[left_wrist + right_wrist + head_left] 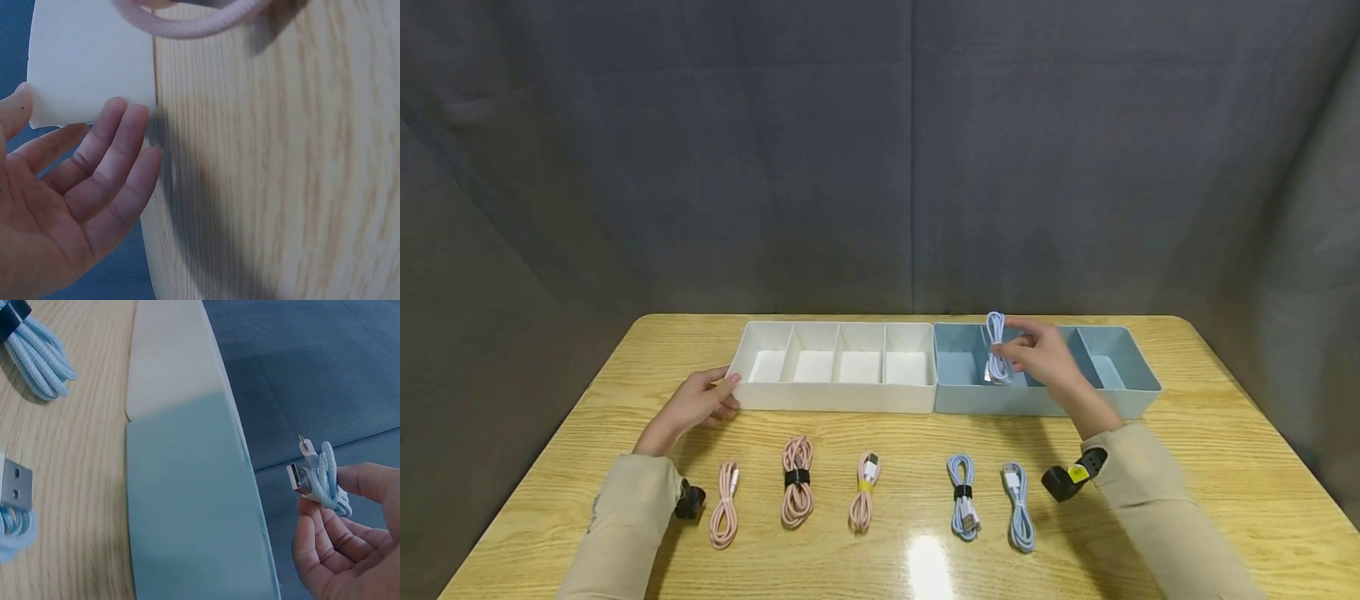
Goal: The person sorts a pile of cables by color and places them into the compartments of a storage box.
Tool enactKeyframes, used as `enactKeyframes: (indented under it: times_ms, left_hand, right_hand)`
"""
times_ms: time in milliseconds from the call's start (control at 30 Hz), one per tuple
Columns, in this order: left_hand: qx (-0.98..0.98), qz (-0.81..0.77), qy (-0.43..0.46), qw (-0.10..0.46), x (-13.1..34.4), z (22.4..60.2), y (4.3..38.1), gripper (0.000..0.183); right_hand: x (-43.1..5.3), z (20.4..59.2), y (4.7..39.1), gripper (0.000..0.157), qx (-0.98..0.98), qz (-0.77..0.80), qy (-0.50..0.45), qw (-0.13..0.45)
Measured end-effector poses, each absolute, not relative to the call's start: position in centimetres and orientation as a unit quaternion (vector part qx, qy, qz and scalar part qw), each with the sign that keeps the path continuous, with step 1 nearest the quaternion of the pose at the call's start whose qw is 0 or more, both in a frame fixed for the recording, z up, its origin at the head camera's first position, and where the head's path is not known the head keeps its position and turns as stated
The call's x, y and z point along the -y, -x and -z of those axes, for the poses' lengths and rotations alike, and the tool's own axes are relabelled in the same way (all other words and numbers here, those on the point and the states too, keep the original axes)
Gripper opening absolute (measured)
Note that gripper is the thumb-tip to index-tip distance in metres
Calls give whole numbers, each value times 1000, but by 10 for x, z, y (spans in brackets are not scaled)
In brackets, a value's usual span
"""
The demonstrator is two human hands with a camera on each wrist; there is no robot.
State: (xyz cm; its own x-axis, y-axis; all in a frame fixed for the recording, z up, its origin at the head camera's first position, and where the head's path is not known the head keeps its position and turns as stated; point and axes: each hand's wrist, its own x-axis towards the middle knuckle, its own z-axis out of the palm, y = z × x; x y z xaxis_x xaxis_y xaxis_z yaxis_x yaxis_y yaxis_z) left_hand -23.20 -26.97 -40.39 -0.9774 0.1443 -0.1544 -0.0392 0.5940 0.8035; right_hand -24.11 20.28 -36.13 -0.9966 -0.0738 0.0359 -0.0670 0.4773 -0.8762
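My right hand [1037, 354] pinches a light blue cable bundle [997, 346] between thumb and fingers, above the blue divided box [1037, 402]. In the right wrist view the bundle [325, 481] shows a metal USB plug and a smaller connector pointing away from the palm. My left hand [694, 400] rests with relaxed fingers against the left end of the white divided box [838, 398]. In the left wrist view its fingertips [134, 115] touch the box's lower corner, the thumb near its rim.
Three pink cable bundles lie in front of the white box: one [724, 508], one with a black strap [797, 483] and one with a yellow tie [863, 496]. Two blue bundles, one black-strapped [962, 497] and another [1018, 508], lie before the blue box. A grey curtain [910, 167] hangs behind.
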Motion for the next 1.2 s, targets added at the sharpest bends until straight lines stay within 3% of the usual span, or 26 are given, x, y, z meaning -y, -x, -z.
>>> enactKeyframes:
  times_ms: [667, 1200]
  left_hand:
    - [-887, -450, -27, 101, 269, 405, 228, 62]
    - [-886, -451, -25, 108, 269, 403, 228, 63]
  right_hand:
    - [-187, 378, 252, 48, -846, 530, 39, 26]
    - [-197, 374, 235, 43, -826, 560, 63, 21]
